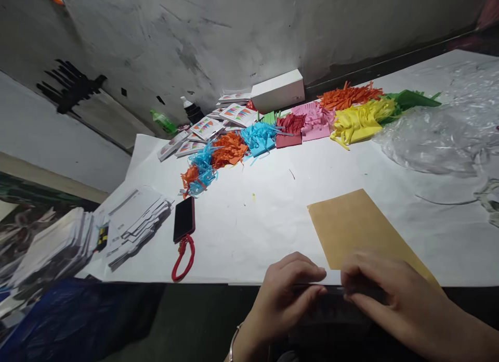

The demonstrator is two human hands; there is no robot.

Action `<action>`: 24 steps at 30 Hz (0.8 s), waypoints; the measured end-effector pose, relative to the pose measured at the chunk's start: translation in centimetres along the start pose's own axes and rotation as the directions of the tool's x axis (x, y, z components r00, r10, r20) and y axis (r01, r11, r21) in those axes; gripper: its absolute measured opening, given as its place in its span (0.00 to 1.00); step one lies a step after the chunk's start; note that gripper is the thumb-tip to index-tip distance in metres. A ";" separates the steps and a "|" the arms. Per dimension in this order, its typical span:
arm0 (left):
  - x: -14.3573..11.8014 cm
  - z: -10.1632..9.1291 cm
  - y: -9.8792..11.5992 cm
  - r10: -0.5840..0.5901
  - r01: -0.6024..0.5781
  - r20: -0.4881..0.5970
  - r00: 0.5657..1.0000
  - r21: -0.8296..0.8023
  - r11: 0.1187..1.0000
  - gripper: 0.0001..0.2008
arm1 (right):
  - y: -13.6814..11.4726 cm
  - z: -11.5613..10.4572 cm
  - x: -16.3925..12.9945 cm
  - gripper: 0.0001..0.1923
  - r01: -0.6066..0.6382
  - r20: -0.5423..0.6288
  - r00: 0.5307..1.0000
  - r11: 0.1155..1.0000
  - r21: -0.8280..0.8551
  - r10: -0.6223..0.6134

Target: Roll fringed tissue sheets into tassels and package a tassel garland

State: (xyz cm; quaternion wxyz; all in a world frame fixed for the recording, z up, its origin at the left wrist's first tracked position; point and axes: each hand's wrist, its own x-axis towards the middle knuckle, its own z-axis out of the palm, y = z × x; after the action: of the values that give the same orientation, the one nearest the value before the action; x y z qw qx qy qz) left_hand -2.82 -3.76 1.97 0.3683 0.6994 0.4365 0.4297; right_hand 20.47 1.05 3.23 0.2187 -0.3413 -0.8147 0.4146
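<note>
— Head view first: what is the biggest thing in front of the hands?

— A white paper-covered table [253,237], running far beyond both hands and out to either side. Past the right hand, further right, a crumpled clear plastic sheet [440,133] lies on it.

— And across the far side?

— Well beyond the hands, a row of fringed paper bundles [312,123] in orange, yellow, green, pink, red and blue curves along the wall. Behind it sits a white box [278,90], with small printed cards [218,125] fanned out left of that.

— What lies closest to the hands?

— A tan paper sheet [354,227], flat on the table. Its near corner runs under the right hand [385,294], so hand and sheet overlap at the table edge. The left hand [288,294] is just beside it, to its left.

— How are the hands set?

— Both are curled, fingertips drawn toward each other, nearly meeting. Between them is something thin and dark at the table edge, but the picture is blurred there; I cannot tell what it is, nor whether either hand actually pinches it.

— Anything off to the left?

— Well left of the left hand, stacks of white leaflets [136,221] spill over the table edge. Between those and the hand lies a dark phone [184,219] with a red looped cord [183,258] trailing toward the near edge. A thin bracelet [234,341] circles the left wrist.
</note>
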 end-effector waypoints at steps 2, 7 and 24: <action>0.1 0.1 -0.1 0.002 -0.002 -0.010 1.000 0.016 1.000 0.08 | 0.3 0.2 0.2 0.11 0.055 -0.052 0.997 0.998 -0.042 -0.057; 0.1 0.3 -0.3 0.015 -0.012 -0.049 0.999 0.059 0.998 0.07 | 1.4 0.9 0.3 0.25 0.104 -0.234 0.964 0.990 -0.099 -0.124; -0.3 0.7 -0.4 -0.009 0.008 -0.055 0.998 -0.014 1.000 0.08 | 2.5 1.2 -0.8 0.14 0.331 -0.275 0.845 0.853 -0.403 -0.458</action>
State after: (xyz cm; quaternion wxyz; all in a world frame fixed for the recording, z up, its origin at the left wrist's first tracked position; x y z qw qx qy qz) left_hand -2.35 -4.01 1.26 0.3628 0.6830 0.4463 0.4502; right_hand 21.22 0.85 0.47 0.3838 -0.2663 -0.8726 0.1427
